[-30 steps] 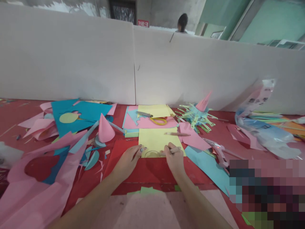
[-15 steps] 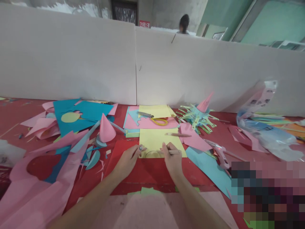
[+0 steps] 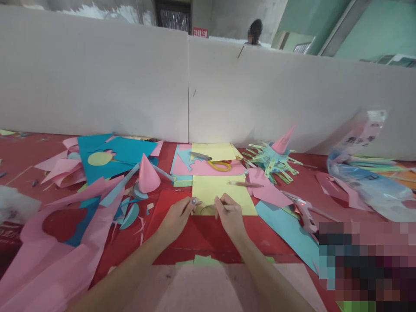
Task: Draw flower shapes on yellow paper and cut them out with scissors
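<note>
A yellow sheet of paper (image 3: 216,184) lies on red card in front of me, with a faint curved outline near its lower edge. My left hand (image 3: 178,213) rests at the sheet's left lower edge, fingers drawn together; whatever is under its fingertips is too small to make out. A silvery spot, perhaps a ring, shows on it. My right hand (image 3: 230,212) is closed around a slim pale pen (image 3: 231,208), its tip end pointing left over the paper by the curved line. Just above lies a brownish pen-shaped tool (image 3: 243,184).
Yellow-handled scissors (image 3: 219,165) lie on stacked paper. Left are a pink paper cone (image 3: 148,175) and many scraps. At right are a spiky paper piece (image 3: 274,158), a glue gun (image 3: 303,212) and a plastic bag (image 3: 360,173). A white board (image 3: 276,95) stands behind; a person is beyond it.
My right hand has shifted slightly left, closer to my left hand, with the pen. The curved outline looks darker now. The whole view has drifted a little.
</note>
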Available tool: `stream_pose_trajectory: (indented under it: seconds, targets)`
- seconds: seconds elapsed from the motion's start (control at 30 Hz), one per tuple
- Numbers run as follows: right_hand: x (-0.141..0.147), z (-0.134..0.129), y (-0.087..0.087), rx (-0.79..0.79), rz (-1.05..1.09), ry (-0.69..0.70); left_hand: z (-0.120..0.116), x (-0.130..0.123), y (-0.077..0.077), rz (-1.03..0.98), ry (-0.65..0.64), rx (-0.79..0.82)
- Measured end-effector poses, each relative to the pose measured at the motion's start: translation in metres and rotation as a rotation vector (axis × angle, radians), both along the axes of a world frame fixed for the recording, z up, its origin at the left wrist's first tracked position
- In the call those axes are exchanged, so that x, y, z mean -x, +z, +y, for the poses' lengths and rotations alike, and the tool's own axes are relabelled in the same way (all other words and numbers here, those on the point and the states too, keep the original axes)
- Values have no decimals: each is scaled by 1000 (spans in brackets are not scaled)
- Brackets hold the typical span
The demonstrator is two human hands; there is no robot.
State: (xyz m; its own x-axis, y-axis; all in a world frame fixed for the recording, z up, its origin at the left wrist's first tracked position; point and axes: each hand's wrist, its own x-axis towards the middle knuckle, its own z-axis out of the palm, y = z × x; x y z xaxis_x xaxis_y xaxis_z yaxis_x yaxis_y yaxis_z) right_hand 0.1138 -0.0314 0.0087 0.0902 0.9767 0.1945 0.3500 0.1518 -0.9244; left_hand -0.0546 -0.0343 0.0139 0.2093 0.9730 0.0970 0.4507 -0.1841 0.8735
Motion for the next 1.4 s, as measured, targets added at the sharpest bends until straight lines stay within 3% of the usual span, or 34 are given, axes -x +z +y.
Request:
stream_pose_trajectory:
  seconds: [0.2,0.43,0.67,0.9,1.2,1.4]
  targets:
    - [-1,0,-1,-39,35,-103,-1,0,1,-15,-6,0]
    - [-1,0,-3,-55,45,-113,-1,-1,2,-16,0,15]
    - [-4,-3,7,-152,1,-314,-1,1,0,-76,62,36]
    - [-7,-4,3,-121,-7,-322,-3,1,4,-60,154,-11]
    - [19,-31,6,-98,222,-256,-2,1,2,25,112,9]
    - [32,-47,-2,7,141,-341,0,3,0,25,98,12]
